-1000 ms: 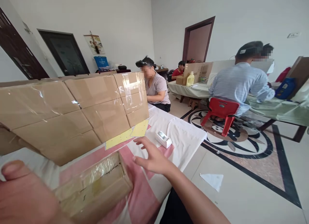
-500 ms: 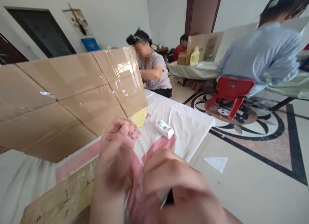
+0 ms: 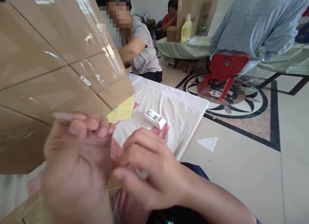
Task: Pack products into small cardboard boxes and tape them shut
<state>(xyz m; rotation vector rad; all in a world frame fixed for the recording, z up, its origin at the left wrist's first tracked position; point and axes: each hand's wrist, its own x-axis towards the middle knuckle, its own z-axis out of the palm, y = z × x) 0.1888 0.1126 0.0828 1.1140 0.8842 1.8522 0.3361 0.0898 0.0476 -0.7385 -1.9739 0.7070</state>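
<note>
In the head view, the left hand [image 3: 74, 166] has been moved toward the left side since half a second ago, and the right hand [image 3: 148, 166] is now seen higher and more clearly. The view itself has also been shifted. The white device [image 3: 154, 119] has been left on the cloth [image 3: 178, 108].

The left palm is turned toward the camera, and its fingers are curled in and kept close together. At their tips a pale strip [image 3: 63, 116] is seen; because of blur, it cannot be told whether it is clamped there. The right hand is placed beside the left one, with the fingers bent and the thumb brought near to them. Whether something is pinched by them cannot be told.

Below the left hand, the box [image 3: 27, 208] is partly hidden. Behind the hands, a cardboard wall [image 3: 58, 69] is stood on the cloth, and yellow paper [image 3: 124, 108] is laid at its foot, near the device.

Farther away, a seated person in a pale shirt [image 3: 143, 47] is seen behind the wall. A red chair [image 3: 225, 68] is occupied by another person, in blue [image 3: 251, 27].
</note>
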